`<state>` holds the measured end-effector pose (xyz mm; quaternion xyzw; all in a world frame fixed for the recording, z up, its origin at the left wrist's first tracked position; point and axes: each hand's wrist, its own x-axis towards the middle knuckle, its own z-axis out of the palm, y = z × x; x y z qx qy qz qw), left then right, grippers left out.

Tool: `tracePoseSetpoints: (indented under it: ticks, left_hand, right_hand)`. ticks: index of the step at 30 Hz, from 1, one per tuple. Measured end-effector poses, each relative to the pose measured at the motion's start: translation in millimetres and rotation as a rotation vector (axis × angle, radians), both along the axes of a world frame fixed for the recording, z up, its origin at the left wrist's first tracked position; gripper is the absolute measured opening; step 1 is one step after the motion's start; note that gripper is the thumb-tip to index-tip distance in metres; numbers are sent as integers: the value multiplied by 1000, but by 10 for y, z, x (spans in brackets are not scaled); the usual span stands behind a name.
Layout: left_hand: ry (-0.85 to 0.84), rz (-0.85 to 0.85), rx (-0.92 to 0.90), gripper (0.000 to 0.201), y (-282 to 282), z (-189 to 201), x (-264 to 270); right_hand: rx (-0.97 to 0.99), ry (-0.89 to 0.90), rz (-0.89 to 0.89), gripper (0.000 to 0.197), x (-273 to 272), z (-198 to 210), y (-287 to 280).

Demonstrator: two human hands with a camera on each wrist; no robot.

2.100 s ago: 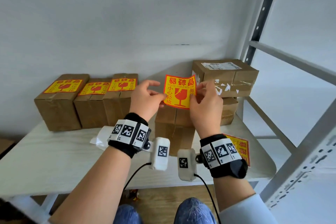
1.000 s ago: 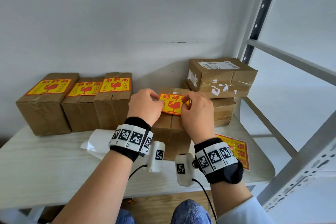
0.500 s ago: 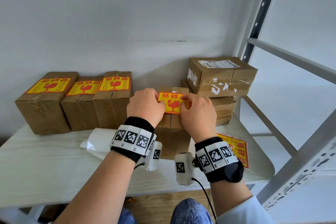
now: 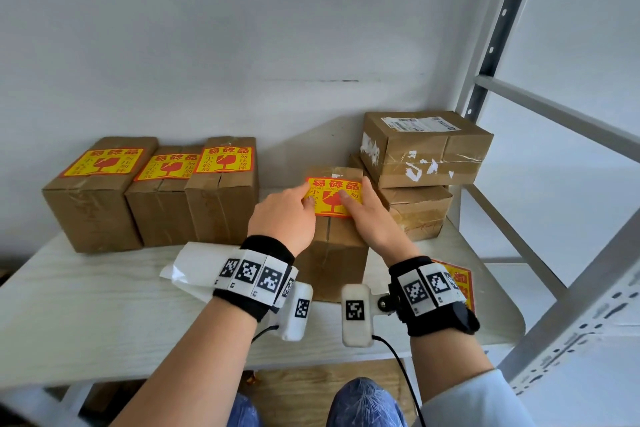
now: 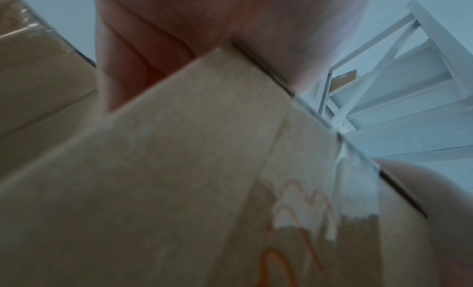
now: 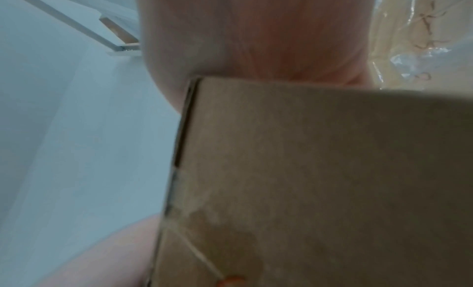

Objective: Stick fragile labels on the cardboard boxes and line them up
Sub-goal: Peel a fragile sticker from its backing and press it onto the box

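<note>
A yellow and red fragile label [image 4: 330,199] lies flat on top of the middle cardboard box [image 4: 332,253]. My left hand [image 4: 287,211] presses its left part with thumb and fingers. On the label's right part my right hand [image 4: 367,218] presses down, thumb on the print. Both wrist views are blurred: the box [image 5: 179,170] fills the left one under my palm [image 5: 204,18], and the box [image 6: 320,170] sits below my right hand [image 6: 256,28]. Three labelled boxes [image 4: 93,204] [image 4: 162,208] [image 4: 221,198] stand in a row at the back left.
Two unlabelled boxes are stacked at the back right, the upper [image 4: 426,149] on the lower [image 4: 419,211]. White backing paper [image 4: 194,267] lies under my left wrist. More labels [image 4: 460,281] lie by the table's [image 4: 86,315] right edge. A grey metal rack [image 4: 554,253] stands to the right.
The label came down from the air between my hands onto the middle box's top. My fingers went from pinching its edges to pressing it flat.
</note>
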<state>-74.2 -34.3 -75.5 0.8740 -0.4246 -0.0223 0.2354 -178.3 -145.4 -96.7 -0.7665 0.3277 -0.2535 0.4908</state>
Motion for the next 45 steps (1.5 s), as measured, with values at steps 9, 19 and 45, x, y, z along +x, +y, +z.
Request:
tracePoseSetpoints:
  ticks: [9, 19, 45]
  left_hand:
    - [322, 82, -199, 44, 139, -137, 71]
    - [282, 80, -423, 31, 26, 109, 206]
    - [-259, 159, 77, 93, -24, -224, 1003]
  right_hand:
    - [136, -115, -292, 50, -161, -247, 127]
    - [29, -275, -148, 35, 194, -8, 73]
    - [-51, -52, -238, 65, 1127, -163, 71]
